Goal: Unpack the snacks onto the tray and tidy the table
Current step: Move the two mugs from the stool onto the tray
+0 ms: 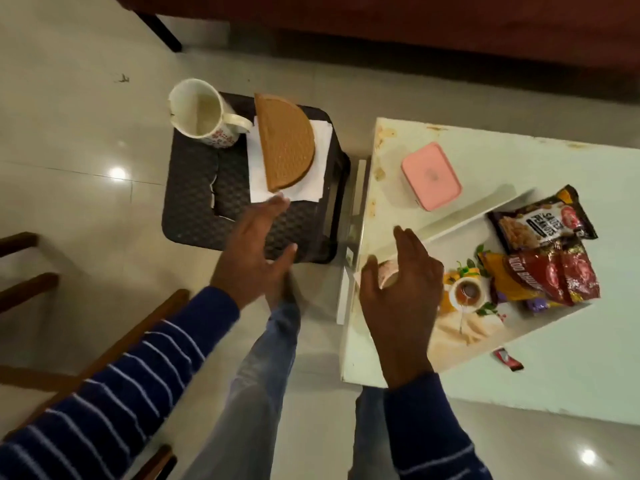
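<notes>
Shiny floor tiles sit under a white surface at the right. On its tray lie two snack bags — peanuts and a red bag. Both hands, left and right, have loose, spread fingers, holding nothing. Best reach right: the bags lie just past the right fingers, not touching.

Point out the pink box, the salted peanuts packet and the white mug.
pink box (pixel 431 174), head view, centre of its lid
salted peanuts packet (pixel 540 220), head view, printed front
white mug (pixel 199 112), head view, inner wall
</notes>
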Tool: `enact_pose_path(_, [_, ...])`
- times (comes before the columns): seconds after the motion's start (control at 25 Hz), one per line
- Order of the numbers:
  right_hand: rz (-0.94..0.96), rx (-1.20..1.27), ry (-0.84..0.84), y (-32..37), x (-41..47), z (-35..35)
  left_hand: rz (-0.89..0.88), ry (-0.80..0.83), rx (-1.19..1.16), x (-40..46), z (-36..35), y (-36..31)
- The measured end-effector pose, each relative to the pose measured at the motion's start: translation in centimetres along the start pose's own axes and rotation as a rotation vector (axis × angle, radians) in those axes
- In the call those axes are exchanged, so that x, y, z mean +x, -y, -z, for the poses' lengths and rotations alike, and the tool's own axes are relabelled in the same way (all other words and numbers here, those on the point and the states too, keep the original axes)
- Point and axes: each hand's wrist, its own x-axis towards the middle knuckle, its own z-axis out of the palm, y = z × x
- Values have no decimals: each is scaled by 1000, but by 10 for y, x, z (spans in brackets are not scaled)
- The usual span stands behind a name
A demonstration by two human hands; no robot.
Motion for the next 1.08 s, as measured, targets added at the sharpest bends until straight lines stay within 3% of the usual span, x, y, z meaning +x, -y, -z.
enact_pose_path(0.12, [144, 130, 127, 53, 37, -28, 46, -321, 77, 38, 55, 34])
enact_pose_path(0.2, [209, 195, 207, 84, 60, -48, 69, -368, 94, 66, 86, 56])
enact_pose_path(0.44, [344, 209, 334, 166, 107, -113, 118, -27, 57, 127, 131, 111])
enact_pose_path(0.64, [350, 154, 304, 183, 123, -138, 95, 80, -38, 148, 125, 124])
enact_pose_path(0.92, [375, 58, 271, 181, 134, -151, 51, 8, -99, 151, 116, 119])
enact_pose_path(1.08, [473, 86, 203, 173, 131, -122, -22, -93, -95, 142, 116, 93])
